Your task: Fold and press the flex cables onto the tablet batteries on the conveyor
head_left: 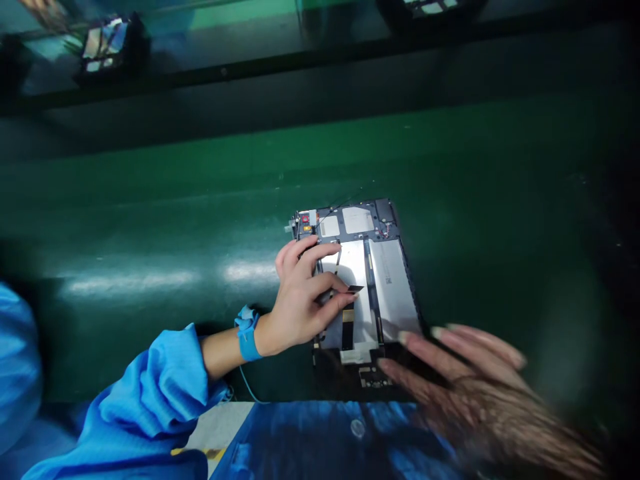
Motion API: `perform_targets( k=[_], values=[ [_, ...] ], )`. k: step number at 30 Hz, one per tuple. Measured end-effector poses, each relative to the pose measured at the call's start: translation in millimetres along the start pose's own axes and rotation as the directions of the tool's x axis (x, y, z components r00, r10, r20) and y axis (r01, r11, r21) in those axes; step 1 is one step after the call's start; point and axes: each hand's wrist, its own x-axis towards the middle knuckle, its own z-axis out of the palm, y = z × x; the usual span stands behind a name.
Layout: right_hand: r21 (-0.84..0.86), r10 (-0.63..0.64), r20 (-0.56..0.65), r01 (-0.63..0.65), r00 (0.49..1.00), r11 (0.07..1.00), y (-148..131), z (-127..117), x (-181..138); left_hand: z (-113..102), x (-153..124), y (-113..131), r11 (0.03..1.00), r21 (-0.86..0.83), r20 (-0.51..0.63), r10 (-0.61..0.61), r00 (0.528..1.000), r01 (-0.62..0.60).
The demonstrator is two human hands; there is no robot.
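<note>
An opened tablet (395, 287) lies on the green bench, its inside facing up, with silver battery cells and a dark circuit board along its far edge. My left hand (303, 293) reaches over its left side. Thumb and index finger pinch the free end of a black flat flex cable (349, 327), which carries a gold-coloured band. The other left fingers rest above the tablet's left edge. By the near right corner is my right hand (465, 373), smeared by motion, its fingers spread and nothing seen in them. A small dark board (374, 379) sits at the near edge.
The green bench (150, 220) stretches to both sides. Along the back runs a dark raised ledge (225, 73), beyond which stand dark holders with devices (107, 47). A blue wrist strap (247, 337) on my left wrist trails a thin cord. Another blue sleeve (17, 373) shows at far left.
</note>
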Motion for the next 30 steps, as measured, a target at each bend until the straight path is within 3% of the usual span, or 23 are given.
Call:
perform_targets(
  k=[3,6,11,18,30],
  values=[
    [-0.031,-0.213,0.063,0.215,0.975,0.976,6.5,21.2,25.1,-0.4,-0.7,0.4,1.0,-0.014,0.005,-0.004,1.0,0.004],
    [0.008,-0.258,0.121,0.259,0.959,0.966,9.2,29.9,38.7,-1.2,-0.8,2.2,1.0,0.0,0.034,-0.028,0.999,0.028],
    [0.068,-0.206,0.114,0.199,0.972,0.978,9.4,31.3,38.1,-3.7,0.5,6.3,0.998,0.044,0.055,-0.043,0.998,0.041],
    [0.001,-0.112,0.104,0.113,0.988,0.994,1.7,39.3,32.1,-5.6,1.5,6.4,0.998,0.031,0.076,-0.056,0.996,0.054],
    [-0.022,-0.11,0.066,0.112,0.992,0.994,-5.7,40.0,28.4,-7.6,2.7,7.6,0.998,0.05,0.081,-0.049,0.996,0.045]
  ],
)
